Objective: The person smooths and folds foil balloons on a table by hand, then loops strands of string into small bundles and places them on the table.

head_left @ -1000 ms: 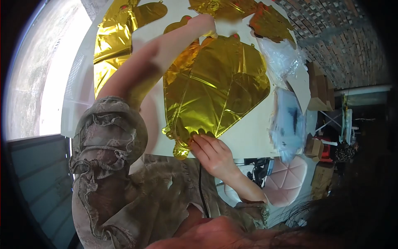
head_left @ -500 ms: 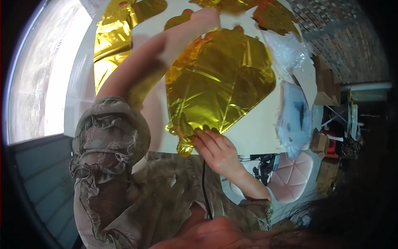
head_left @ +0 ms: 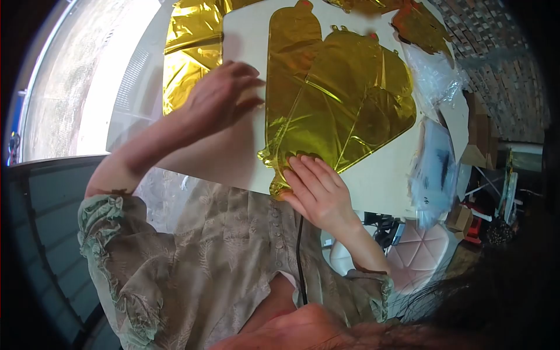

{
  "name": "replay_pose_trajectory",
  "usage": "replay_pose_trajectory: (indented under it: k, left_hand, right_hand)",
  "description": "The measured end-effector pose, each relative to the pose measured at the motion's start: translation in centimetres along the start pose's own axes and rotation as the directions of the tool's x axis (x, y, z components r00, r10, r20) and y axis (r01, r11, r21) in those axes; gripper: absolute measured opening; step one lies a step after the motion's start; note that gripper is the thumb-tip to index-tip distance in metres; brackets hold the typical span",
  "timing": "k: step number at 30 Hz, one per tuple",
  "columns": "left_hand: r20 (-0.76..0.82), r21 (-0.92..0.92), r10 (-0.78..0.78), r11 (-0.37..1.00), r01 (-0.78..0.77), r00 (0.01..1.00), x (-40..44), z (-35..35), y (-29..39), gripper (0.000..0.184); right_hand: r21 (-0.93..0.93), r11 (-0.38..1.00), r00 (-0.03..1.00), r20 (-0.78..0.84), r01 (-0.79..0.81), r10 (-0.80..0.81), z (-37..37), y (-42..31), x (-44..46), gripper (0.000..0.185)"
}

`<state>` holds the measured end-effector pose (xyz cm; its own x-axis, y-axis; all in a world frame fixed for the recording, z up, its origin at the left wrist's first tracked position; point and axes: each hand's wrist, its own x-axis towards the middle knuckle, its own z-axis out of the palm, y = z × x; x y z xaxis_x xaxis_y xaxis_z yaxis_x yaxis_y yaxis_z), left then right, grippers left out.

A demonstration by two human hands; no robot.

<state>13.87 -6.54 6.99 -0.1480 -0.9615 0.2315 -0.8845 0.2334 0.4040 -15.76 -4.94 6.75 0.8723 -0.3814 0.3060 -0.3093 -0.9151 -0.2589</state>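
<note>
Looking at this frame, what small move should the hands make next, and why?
I'd lower the left hand onto the left edge of the central gold foil piece and smooth it outward: that hand hovers beside it, the right hand rests on its gathered lower end, and creases run across the surface.

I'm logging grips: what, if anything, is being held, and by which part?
The right hand rests on the narrow near end of the gold foil balloon; gripping or just pressing, I can't tell. The left hand is open and looks empty.
</note>
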Motion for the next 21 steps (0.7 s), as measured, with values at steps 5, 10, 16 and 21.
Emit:
replay_pose_trajectory:
  k: [5, 10, 16, 21]
  left_hand:
    - [-0.036, -0.042, -0.016, 0.999, 0.014, 0.999, -1.9, 1.3, 0.4, 0.035]
    - [-0.227, 0.077, -0.122, 0.987, 0.143, 0.966, 2.9, 3.4, -2.6, 0.044]
    - [-0.292, 0.177, -0.215, 0.945, 0.274, 0.932, 6.0, 4.6, -2.9, 0.052]
    - [-0.298, 0.167, -0.212, 0.948, 0.269, 0.931, 5.9, 4.6, -3.0, 0.054]
  right_hand:
    - [0.001, 1.000, 1.000, 0.018, 0.011, -0.011, 0.9, 0.2, 0.4, 0.039]
    - [-0.004, 1.000, 1.000, 0.011, 0.019, -0.019, 1.1, 0.3, 0.5, 0.037]
    - [0.006, 1.000, 1.000, -0.005, 0.005, -0.005, 0.7, 0.0, 0.5, 0.038]
    - [0.010, 1.000, 0.999, -0.039, 0.009, -0.009, 1.0, 0.2, 0.3, 0.037]
